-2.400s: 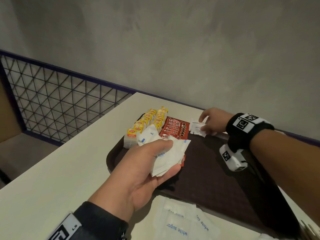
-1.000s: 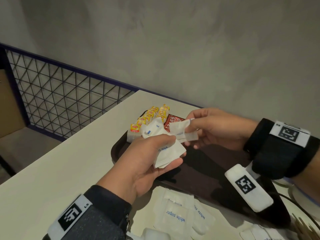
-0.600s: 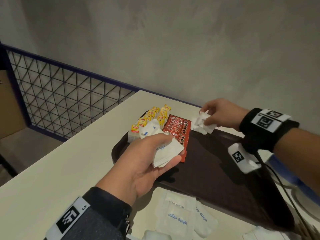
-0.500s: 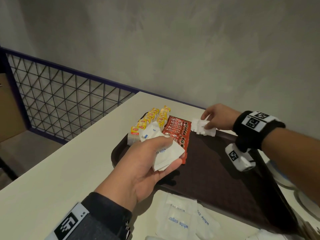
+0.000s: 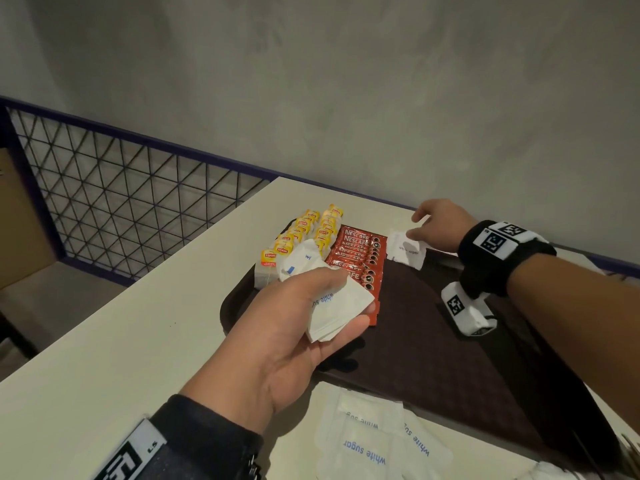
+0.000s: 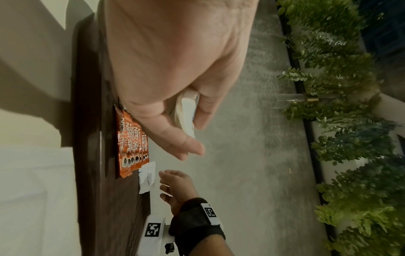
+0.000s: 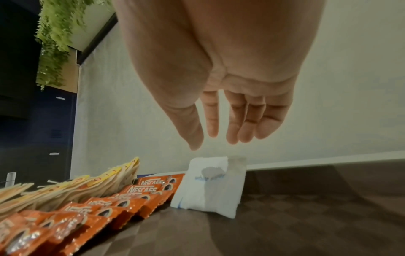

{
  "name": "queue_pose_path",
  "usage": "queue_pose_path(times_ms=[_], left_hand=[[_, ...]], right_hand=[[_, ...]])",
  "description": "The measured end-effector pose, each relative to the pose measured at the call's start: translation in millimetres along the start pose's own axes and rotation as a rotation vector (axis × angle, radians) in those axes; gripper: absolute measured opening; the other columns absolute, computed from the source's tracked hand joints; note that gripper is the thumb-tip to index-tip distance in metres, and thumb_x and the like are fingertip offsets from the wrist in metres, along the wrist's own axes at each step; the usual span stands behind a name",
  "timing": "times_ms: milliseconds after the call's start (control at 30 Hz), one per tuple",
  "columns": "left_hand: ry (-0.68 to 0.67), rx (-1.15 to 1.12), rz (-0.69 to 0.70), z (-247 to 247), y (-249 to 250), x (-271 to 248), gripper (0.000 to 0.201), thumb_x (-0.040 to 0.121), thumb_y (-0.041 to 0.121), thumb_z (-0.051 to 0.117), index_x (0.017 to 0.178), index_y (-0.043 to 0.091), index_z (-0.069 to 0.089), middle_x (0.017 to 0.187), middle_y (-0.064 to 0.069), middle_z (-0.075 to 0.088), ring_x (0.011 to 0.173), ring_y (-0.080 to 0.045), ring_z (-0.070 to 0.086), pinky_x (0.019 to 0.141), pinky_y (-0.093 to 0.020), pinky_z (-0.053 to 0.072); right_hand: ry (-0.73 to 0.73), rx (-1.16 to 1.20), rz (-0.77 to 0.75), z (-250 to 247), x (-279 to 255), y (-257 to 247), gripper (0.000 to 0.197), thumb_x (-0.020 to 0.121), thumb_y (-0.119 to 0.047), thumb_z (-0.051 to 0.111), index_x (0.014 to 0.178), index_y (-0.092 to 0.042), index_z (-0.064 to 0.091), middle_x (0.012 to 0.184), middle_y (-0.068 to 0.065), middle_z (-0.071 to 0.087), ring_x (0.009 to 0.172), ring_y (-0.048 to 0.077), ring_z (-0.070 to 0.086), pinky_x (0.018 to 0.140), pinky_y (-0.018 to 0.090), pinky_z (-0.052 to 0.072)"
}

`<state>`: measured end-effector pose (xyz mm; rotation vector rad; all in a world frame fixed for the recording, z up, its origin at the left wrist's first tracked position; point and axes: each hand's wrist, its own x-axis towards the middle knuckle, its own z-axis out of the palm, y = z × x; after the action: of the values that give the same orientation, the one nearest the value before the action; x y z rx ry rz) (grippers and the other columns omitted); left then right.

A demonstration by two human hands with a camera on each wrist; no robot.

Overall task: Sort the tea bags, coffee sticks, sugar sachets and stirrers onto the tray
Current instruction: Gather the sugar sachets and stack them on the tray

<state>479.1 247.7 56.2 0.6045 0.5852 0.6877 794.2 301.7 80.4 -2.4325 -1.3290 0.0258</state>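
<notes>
left hand (image 5: 294, 327) – thumb clamps sugar sachet stack (image 5: 334, 306) | right hand (image 7: 230, 97) – fingers straight, released, above lone sachet (image 7: 210, 185)

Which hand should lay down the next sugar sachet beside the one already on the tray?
Right. The right hand is open and empty just above the placed sachet, so it can likely take the next from the stack the left hand grips.

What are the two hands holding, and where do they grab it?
The left hand grips a stack of white sugar sachets at its near end, thumb on top, fingers beneath. The right hand holds nothing; its fingers hang straight above a sugar sachet on the tray.
</notes>
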Motion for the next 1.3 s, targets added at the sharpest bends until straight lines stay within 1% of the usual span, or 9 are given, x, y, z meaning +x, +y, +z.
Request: queue_pose_path(times_ms=[167, 267, 400, 467, 600, 733, 900, 1067, 1300], left_hand=[[0.021, 0.000, -0.009, 0.6, 2.2, -0.7, 0.032, 0.092, 0.015, 0.073, 0.123, 0.017, 0.063, 0.095, -0.018, 0.080, 0.079, -0.036, 0.079, 0.046, -0.032, 0.059], [-0.006, 0.015, -0.029, 0.4, 0.9, -2.3, 0.026, 0.096, 0.022, 0.069, 0.121, 0.019, 0.062, 0.094, -0.018, 0.080, 0.079, -0.038, 0.079, 0.045, -0.033, 0.058], [-0.026, 0.008, -0.035, 2.0, 0.8, -3.4, 0.028, 0.095, 0.024, 0.071, 0.122, 0.021, 0.063, 0.097, -0.019, 0.080, 0.083, -0.040, 0.079, 0.048, -0.036, 0.061], [-0.027, -0.048, -0.018, 3.7, 1.6, -2.0, 0.035, 0.090, 0.018, 0.075, 0.123, 0.018, 0.064, 0.100, -0.020, 0.079, 0.089, -0.041, 0.078, 0.061, -0.045, 0.066], [-0.077, -0.170, -0.006, 0.8, 0.6, 2.8, 0.067, 0.071, 0.002, 0.074, 0.134, 0.018, 0.060, 0.114, -0.022, 0.076, 0.104, -0.046, 0.073, 0.075, -0.055, 0.064], [-0.158, -0.119, -0.032, -0.4, -0.5, 4.2, 0.051, 0.092, -0.003, 0.056, 0.139, 0.018, 0.055, 0.116, -0.025, 0.075, 0.102, -0.049, 0.073, 0.073, -0.055, 0.064], [-0.138, 0.066, -0.011, 7.1, -2.0, -0.7, 0.034, 0.096, 0.001, 0.062, 0.126, 0.017, 0.063, 0.106, -0.016, 0.079, 0.091, -0.031, 0.079, 0.055, -0.036, 0.063], [-0.105, 0.170, 0.063, 5.5, 1.5, -2.7, 0.047, 0.089, 0.006, 0.076, 0.132, 0.020, 0.063, 0.112, -0.008, 0.079, 0.097, -0.026, 0.078, 0.069, -0.039, 0.064], [-0.109, 0.107, 0.089, 12.4, 4.3, -12.8, 0.040, 0.090, 0.015, 0.077, 0.129, 0.016, 0.067, 0.112, -0.010, 0.079, 0.099, -0.028, 0.078, 0.069, -0.038, 0.064]], right_hand=[[-0.194, 0.132, 0.170, -3.5, -18.7, 2.9, 0.070, 0.083, -0.026, 0.083, 0.138, -0.008, 0.043, 0.104, 0.013, 0.065, 0.075, 0.023, 0.067, 0.056, 0.029, 0.053], [-0.280, 0.161, 0.207, 6.9, -22.4, 4.2, 0.083, 0.082, -0.017, 0.084, 0.147, -0.008, 0.031, 0.102, 0.015, 0.067, 0.076, 0.025, 0.071, 0.062, 0.035, 0.061], [-0.250, 0.172, 0.189, 14.2, -13.4, 0.7, 0.078, 0.086, -0.005, 0.079, 0.148, -0.009, 0.031, 0.095, 0.019, 0.069, 0.074, 0.029, 0.072, 0.070, 0.041, 0.064], [-0.254, 0.152, 0.178, 15.3, -10.1, -1.1, 0.078, 0.086, -0.006, 0.078, 0.148, -0.010, 0.031, 0.095, 0.018, 0.070, 0.078, 0.031, 0.073, 0.072, 0.043, 0.064], [-0.218, 0.068, 0.190, 8.7, -15.3, -4.0, 0.070, 0.089, -0.018, 0.077, 0.144, -0.009, 0.035, 0.094, 0.014, 0.068, 0.074, 0.031, 0.074, 0.071, 0.042, 0.064], [-0.119, -0.109, 0.049, -25.7, -42.9, -17.6, 0.057, 0.090, -0.037, 0.073, 0.135, -0.012, 0.046, 0.109, 0.011, 0.065, 0.078, 0.025, 0.065, 0.063, 0.032, 0.053], [-0.408, 0.612, -0.120, -67.5, -124.2, -58.7, 0.045, 0.076, -0.039, 0.078, 0.111, -0.011, 0.068, 0.090, 0.010, 0.070, 0.069, 0.020, 0.065, 0.061, 0.033, 0.049], [-0.445, 0.587, -0.312, -69.1, -182.8, -85.6, 0.058, 0.062, -0.043, 0.086, 0.116, -0.031, 0.066, 0.100, 0.008, 0.068, 0.070, 0.022, 0.063, 0.063, 0.033, 0.055], [-0.198, 0.778, -0.181, -57.4, -196.5, -82.5, 0.030, 0.083, 0.001, 0.079, 0.108, -0.009, 0.065, 0.069, 0.009, 0.064, 0.050, 0.017, 0.056, 0.049, 0.028, 0.048]])
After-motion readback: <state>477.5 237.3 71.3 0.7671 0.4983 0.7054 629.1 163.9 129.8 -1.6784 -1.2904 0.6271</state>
